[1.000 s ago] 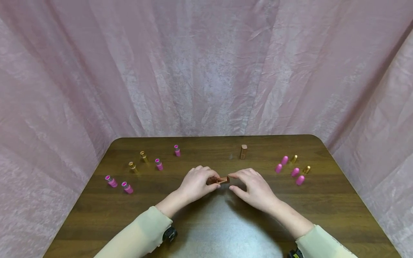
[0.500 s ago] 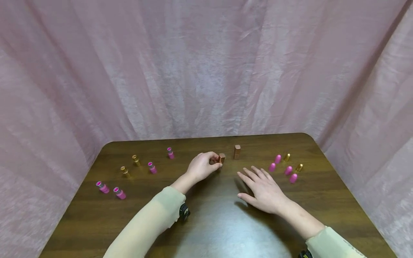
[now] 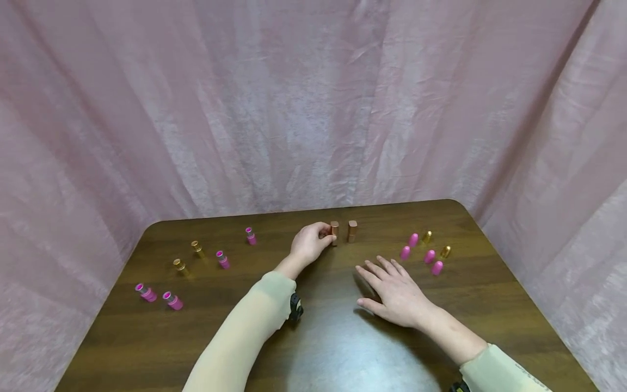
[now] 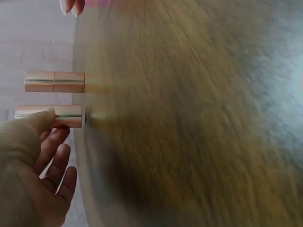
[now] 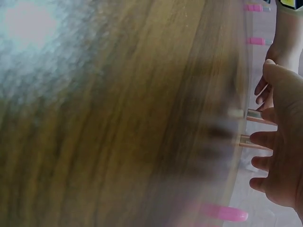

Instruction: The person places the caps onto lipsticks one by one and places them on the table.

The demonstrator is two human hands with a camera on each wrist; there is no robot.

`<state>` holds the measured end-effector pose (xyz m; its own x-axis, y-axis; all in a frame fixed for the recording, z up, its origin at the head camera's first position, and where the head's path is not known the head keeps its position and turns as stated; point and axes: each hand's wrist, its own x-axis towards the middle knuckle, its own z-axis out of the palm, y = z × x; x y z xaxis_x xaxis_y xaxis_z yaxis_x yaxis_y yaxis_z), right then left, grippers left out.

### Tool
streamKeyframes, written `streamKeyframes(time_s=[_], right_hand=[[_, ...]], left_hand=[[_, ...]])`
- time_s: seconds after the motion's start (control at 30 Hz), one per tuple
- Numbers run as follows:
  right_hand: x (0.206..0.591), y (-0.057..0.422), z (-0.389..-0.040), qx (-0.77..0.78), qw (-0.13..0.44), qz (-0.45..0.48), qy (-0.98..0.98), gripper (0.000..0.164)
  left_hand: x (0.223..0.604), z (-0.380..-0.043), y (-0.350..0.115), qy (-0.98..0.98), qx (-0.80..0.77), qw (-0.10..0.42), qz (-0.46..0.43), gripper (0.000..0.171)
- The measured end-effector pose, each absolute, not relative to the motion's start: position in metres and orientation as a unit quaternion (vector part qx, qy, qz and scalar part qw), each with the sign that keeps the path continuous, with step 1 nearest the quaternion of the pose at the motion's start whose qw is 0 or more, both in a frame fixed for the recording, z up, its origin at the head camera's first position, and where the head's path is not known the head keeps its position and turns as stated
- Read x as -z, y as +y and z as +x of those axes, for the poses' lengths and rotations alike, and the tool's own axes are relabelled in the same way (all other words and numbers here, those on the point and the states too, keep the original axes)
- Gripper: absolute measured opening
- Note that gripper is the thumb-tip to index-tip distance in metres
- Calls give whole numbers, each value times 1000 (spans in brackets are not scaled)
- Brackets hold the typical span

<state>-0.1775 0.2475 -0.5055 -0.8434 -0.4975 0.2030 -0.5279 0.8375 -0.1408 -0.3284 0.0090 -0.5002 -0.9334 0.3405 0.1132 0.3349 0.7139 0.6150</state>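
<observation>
A pink velvety curtain [image 3: 303, 125] hangs behind a brown wood-grain table [image 3: 112, 337]. The left hand [image 3: 309, 241] pinches a copper tube [image 3: 334, 233] between thumb and fingers, upright, just left of a free-standing copper tube [image 3: 352, 231], the two apart. (Whether the held one's base touches the wood, the pictures do not settle.) For a steady placing, the person would probably do best to keep it plumb, let the base sit flat before the fingers loosen, and leave that gap. The right hand [image 3: 398, 294] holds nothing, fingers spread, on the near right side of the free-standing tube.

Both copper tubes look closed, so their contents are hidden. Well left of the free-standing one stand four pink tubes [image 3: 222, 259] and two gold tubes [image 3: 180, 267], mouths upward, insides too small to read; to its right are four pink round-topped pieces [image 3: 429, 256] and two gold ones [image 3: 445, 251].
</observation>
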Motion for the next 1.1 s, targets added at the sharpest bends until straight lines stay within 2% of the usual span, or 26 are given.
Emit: streamKeyframes(time_s=[0.23,0.33,0.57,0.67,1.1], right_hand=[[505,249,-177,-97,86,270,-954,76],[505,248,-177,-99,85,271,-954,76],[503,253,-177,-95,82,265,-956,77],[499,257,-177,-90,86,258,-958,77],[478,295,-171,-88,80,204,-972,76]], left_hand=[[507,-334,10,928,-322,-11,187,24],[509,-334,9,927,-325,-11,188,30],[510,-328,-1,935,-302,15,186,79],[503,-323,-12,942,-270,9,198,90],[471,-271,-54,942,-60,-49,326,94]])
